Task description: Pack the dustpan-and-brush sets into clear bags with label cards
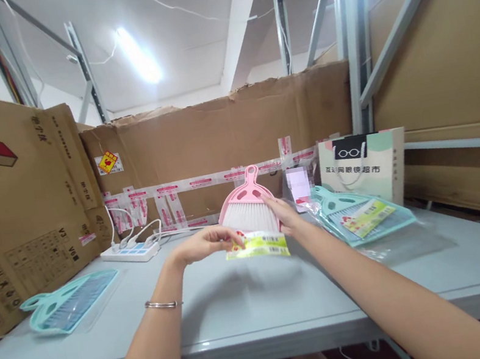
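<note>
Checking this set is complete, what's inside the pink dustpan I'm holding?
White brush bristles fill the pink dustpan, and a yellow-green label card lies across the lower edge. Left hand and right hand cover its sides; whatever lies under the bristles is hidden.

Warehouse packing station, metal racking (351, 36), big cardboard cartons (8, 208), grey worktable (255, 319), packaged dustpan sets (362, 213)
</note>
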Action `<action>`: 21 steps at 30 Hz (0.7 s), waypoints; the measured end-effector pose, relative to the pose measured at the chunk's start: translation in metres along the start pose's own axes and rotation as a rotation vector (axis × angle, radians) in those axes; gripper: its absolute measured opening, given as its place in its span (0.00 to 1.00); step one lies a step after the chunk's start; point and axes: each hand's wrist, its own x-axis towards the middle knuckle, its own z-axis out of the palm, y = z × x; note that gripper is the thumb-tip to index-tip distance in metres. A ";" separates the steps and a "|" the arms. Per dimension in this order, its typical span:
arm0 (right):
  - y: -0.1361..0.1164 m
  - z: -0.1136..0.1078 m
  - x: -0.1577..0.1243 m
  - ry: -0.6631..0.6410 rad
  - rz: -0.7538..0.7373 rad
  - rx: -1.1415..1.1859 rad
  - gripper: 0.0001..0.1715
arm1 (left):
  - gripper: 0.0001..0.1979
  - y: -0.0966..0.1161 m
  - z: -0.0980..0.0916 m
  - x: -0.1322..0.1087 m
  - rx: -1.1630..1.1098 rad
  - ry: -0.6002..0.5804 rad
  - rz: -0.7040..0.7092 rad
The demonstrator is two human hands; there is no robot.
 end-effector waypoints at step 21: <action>0.005 0.013 -0.014 -0.192 0.243 0.122 0.20 | 0.12 -0.038 0.018 0.032 0.307 0.991 -0.064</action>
